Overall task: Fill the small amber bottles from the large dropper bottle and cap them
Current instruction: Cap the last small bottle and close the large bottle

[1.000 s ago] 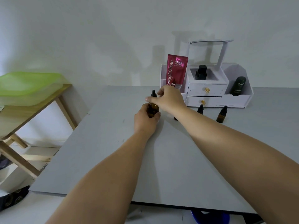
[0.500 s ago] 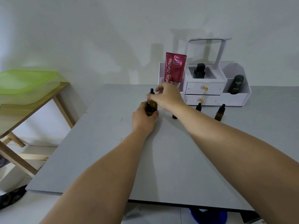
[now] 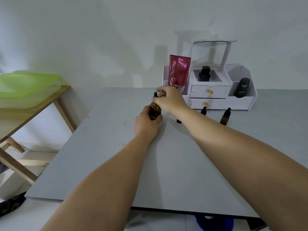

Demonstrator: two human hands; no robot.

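L. hand [image 3: 146, 124] is gripping the big bottle [image 3: 155, 111] upright on the table [image 3: 166, 164], its long axis vertical; R. hand [image 3: 170, 101] is pinching its dropper cap [image 3: 155, 94] from above. Small bottles [image 3: 225, 116] are standing capped to the right, nearer the R. hand.

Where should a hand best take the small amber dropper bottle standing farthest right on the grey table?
Probably around the small amber dropper bottle's round glass body, below the narrow black dropper cap, coming from the front or right. It stands upright and apart from its neighbours; the white drawer organiser sits close behind.
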